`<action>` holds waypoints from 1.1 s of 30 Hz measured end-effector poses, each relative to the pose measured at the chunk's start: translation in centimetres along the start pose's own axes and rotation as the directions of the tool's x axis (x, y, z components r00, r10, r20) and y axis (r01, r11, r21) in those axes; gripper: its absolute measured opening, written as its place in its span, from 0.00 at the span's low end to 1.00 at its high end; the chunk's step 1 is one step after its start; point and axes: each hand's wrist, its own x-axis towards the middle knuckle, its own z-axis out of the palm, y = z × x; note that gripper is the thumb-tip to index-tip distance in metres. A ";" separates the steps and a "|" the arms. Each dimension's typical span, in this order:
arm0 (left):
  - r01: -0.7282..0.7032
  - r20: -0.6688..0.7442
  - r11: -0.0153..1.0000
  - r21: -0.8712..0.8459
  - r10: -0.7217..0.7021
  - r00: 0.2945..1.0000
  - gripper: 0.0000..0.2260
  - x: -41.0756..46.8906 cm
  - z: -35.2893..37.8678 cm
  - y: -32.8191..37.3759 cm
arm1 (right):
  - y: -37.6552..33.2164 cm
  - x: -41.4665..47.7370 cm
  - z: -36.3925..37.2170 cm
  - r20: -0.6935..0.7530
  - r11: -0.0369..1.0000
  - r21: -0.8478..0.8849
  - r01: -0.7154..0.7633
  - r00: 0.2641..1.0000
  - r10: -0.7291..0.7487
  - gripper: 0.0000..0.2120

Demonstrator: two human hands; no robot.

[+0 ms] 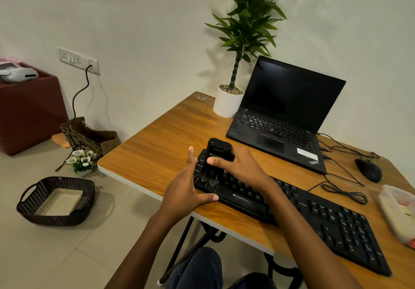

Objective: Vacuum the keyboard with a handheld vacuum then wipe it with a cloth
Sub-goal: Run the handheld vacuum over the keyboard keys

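Observation:
A black keyboard [314, 219] lies slantwise along the near edge of the wooden table [157, 145]. My right hand [240, 167] grips a small black handheld vacuum [216, 158], held upright with its brush end down on the keys at the keyboard's left end. My left hand [186, 190] rests against that left end with fingers straight and the thumb lying along the keyboard's front edge. No cloth can be made out for certain.
An open black laptop [285, 113] and a potted plant [229, 102] stand at the back. A black mouse [368, 169] with cables lies at right, beside a clear plastic box [397, 212]. On the floor at left sit a dark basket [56, 201], a paper bag and flowers.

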 end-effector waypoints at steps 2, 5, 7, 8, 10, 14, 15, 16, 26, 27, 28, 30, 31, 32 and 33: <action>0.003 0.002 1.000 -0.001 -0.003 1.000 0.56 0.0 0.0 -0.1 | 0.1 0.3 0.0 -0.069 0.999 -0.034 0.013 0.998 -0.016 0.11; 0.003 -0.004 1.000 -0.003 -0.003 1.000 0.56 0.0 0.0 0.0 | 0.1 0.6 -0.1 0.014 1.000 -0.012 0.007 1.000 -0.007 0.13; 0.009 0.000 1.000 -0.006 -0.009 1.000 0.56 0.0 0.0 0.0 | 0.2 0.7 -0.5 -0.048 0.999 -0.048 -0.001 0.999 -0.001 0.14; 0.014 0.007 1.000 -0.008 -0.014 1.000 0.56 0.0 0.0 0.0 | 0.2 0.7 -0.6 -0.081 0.998 -0.056 -0.007 0.997 0.002 0.14; 0.020 0.033 1.000 -0.018 -0.019 0.999 0.56 0.2 -0.4 0.0 | 0.2 0.5 -0.7 -0.040 0.999 -0.037 0.005 0.999 -0.006 0.13; 0.040 0.083 0.999 -0.011 -0.039 0.996 0.55 1.1 -2.6 -1.2 | 0.1 0.4 -1.0 -0.060 1.000 -0.024 -0.012 0.998 0.011 0.08; 0.038 0.074 0.999 0.009 -0.039 0.997 0.55 1.2 -3.2 -1.5 | 0.2 0.5 -1.1 -0.091 1.000 -0.027 -0.012 0.996 0.009 0.09; 0.040 0.055 0.999 0.011 -0.040 0.998 0.54 1.2 -3.5 -1.9 | 0.4 0.5 -1.0 -0.087 1.000 -0.016 -0.010 0.996 0.008 0.11; 0.047 -0.056 0.999 -0.023 -0.049 0.997 0.50 0.8 -3.6 -2.8 | -0.7 0.8 0.8 0.029 0.999 0.031 -0.014 0.999 0.013 0.08; 0.045 -0.053 0.999 -0.022 -0.046 0.997 0.49 0.7 -3.6 -2.8 | -0.7 1.0 0.9 -0.015 1.000 0.005 0.000 1.000 0.000 0.08; 0.044 -0.054 0.999 -0.022 -0.045 0.997 0.49 0.7 -3.6 -2.8 | -0.7 1.1 0.9 -0.068 1.000 -0.021 0.006 0.998 -0.008 0.09; 0.049 -0.057 0.998 -0.024 -0.051 0.997 0.48 0.7 -3.5 -2.8 | -0.7 1.1 0.9 -0.078 1.000 0.010 0.006 0.997 -0.005 0.09; 0.053 -0.059 0.998 -0.024 -0.054 0.997 0.48 0.7 -3.5 -2.8 | -0.8 1.1 1.1 -0.031 0.999 0.048 -0.003 1.000 0.004 0.10; 0.054 -0.061 0.998 -0.025 -0.056 0.997 0.48 0.8 -3.5 -2.8 | -0.9 1.0 1.3 0.004 0.998 0.058 -0.010 1.000 0.010 0.10; 0.055 -0.062 0.998 -0.027 -0.057 0.996 0.48 0.8 -3.5 -2.9 | -0.9 1.1 1.4 -0.003 0.999 0.040 -0.006 1.000 0.006 0.11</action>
